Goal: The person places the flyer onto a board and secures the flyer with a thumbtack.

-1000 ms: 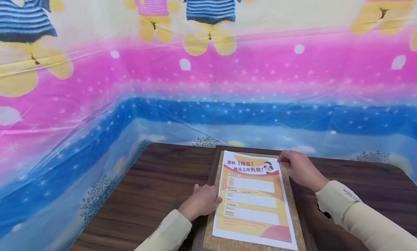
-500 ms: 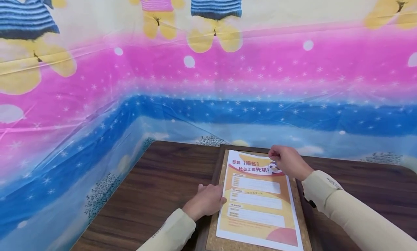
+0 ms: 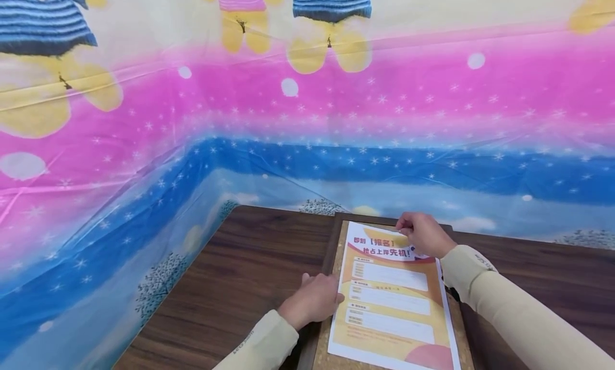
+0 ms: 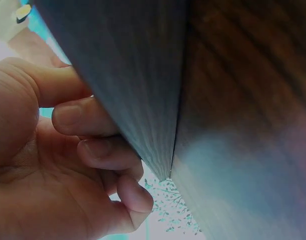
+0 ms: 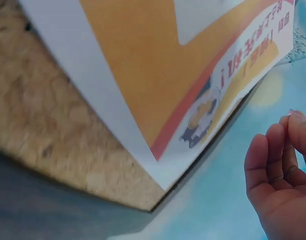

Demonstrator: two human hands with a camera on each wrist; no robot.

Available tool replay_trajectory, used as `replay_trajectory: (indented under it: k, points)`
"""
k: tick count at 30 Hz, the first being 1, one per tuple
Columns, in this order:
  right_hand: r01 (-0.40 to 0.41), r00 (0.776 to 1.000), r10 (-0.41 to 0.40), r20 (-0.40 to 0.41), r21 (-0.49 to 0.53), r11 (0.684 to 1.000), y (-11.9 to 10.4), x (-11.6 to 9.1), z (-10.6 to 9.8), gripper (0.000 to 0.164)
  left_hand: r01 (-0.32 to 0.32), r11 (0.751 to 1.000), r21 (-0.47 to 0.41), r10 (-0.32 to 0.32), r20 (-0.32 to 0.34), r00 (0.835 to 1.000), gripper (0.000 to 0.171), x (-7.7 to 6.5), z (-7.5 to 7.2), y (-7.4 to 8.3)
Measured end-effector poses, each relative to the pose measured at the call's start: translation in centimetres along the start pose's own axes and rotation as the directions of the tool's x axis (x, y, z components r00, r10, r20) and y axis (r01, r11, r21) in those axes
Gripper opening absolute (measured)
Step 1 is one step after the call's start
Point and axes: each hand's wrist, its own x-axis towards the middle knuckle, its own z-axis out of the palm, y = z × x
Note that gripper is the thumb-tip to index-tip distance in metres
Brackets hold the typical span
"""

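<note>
A printed yellow and red form [image 3: 389, 300] lies on a corkboard [image 3: 468, 338] with a dark wooden frame. My left hand [image 3: 314, 299] rests at the frame's left side, its thumb on the form's left edge. In the left wrist view, that hand's fingers [image 4: 100, 145] are loosely curled beside the frame's dark side [image 4: 138, 75]. My right hand [image 3: 425, 235] is over the form's top right, thumb and forefinger pinching a small pale, pinkish thing [image 5: 291, 112], mostly hidden by the fingertips. It overlaps the penguin picture in the head view; the right wrist view shows that picture [image 5: 200, 117].
The board stands on a dark wood-grain table [image 3: 274, 247], close to its back edge. Behind hangs a printed curtain [image 3: 360, 162] with bears, snowflakes and pink and blue bands.
My right hand has moved left from the form's top right corner to over its top edge. My left hand stays at the left edge. The head view has shifted slightly right-to-left.
</note>
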Motion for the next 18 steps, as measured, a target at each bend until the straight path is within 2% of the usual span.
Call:
replay_trajectory:
  k: [10,15,18]
  points:
    - [0.004,1.0,-0.004,-0.001,0.019,1.0,0.5,1.0,0.9,0.009,0.031,1.0,0.001,-0.031,0.016,0.999,0.022,0.1,-0.2,0.2]
    - [-0.024,0.999,0.022,0.041,0.049,0.999,0.6,1.7,1.4,0.01,0.045,0.999,0.002,-0.045,0.021,0.999,0.021,0.1,-0.1,0.3]
    - [-0.069,0.995,0.062,0.08,0.093,0.993,0.7,2.2,1.7,0.011,0.042,0.999,0.007,-0.042,0.026,0.999,0.021,0.2,0.0,0.3]
